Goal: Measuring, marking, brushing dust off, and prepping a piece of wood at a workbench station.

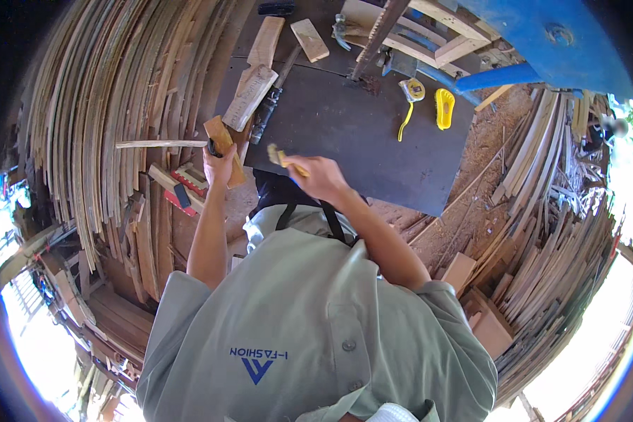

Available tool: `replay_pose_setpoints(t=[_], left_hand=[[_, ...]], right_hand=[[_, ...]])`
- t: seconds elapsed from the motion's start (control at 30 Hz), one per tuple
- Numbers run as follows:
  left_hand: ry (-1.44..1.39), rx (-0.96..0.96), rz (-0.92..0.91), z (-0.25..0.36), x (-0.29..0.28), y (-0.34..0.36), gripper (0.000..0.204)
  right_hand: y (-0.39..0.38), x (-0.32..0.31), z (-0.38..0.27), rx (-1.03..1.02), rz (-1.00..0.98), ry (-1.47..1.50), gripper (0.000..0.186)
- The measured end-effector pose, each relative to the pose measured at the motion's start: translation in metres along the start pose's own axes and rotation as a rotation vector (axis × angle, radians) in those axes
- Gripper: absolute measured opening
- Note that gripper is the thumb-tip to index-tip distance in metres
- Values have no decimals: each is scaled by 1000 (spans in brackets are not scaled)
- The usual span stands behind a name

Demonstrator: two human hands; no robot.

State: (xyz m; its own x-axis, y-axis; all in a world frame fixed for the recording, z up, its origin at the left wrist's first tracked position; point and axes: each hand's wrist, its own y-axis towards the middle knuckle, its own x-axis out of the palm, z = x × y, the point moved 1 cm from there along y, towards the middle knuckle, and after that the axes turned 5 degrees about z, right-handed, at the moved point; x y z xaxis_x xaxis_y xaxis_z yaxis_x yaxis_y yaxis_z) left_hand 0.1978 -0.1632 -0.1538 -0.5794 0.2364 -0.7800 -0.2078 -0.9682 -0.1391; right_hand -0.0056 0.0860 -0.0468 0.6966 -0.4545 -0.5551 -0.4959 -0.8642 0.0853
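Taking the middle of the view as the hub of the clock, the left hand was at 10 o'clock, its fingers clamped on a wooden block off the near-left corner of the desk. The right hand, just towards 12 o'clock, had its fingers curled round the handle of a small tool whose head pointed to 10 o'clock, apart from the block.

The likeliest mishap was a stray blow: the left fingers sat close to the dark piece in the block, so a crooked stroke could have bruised them. The block seemed held by that hand alone, so a knock could have twisted it loose. The pale stick, jutting towards 9 o'clock, could have snagged on the stacked slats. At 1 o'clock, the tape measure lay with its blade partly out, easily caught by a sleeve.

As for writing, the green shirt bore a dark blue wordmark and angular emblem, upside down from here. The pale board at 11 o'clock carried faint handwritten marks, too unclear to read; the tape measure's label was too small.
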Motion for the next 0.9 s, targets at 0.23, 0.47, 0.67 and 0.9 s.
replay_pose_setpoints(t=[0.23,0.47,0.67,0.9], left_hand=[[37,-39,-27,1,-2,1,88],[43,-44,10,8,-6,-5,83],[-9,10,-12,7,-8,-3,86],[0,0,21,7,-3,-5,87]], right_hand=[[13,0,42,409,-40,-212,27],[-268,-246,166,943,244,-771,38],[-206,-240,101,934,427,-466,28],[18,-22,18,49,-9,-70,24]])
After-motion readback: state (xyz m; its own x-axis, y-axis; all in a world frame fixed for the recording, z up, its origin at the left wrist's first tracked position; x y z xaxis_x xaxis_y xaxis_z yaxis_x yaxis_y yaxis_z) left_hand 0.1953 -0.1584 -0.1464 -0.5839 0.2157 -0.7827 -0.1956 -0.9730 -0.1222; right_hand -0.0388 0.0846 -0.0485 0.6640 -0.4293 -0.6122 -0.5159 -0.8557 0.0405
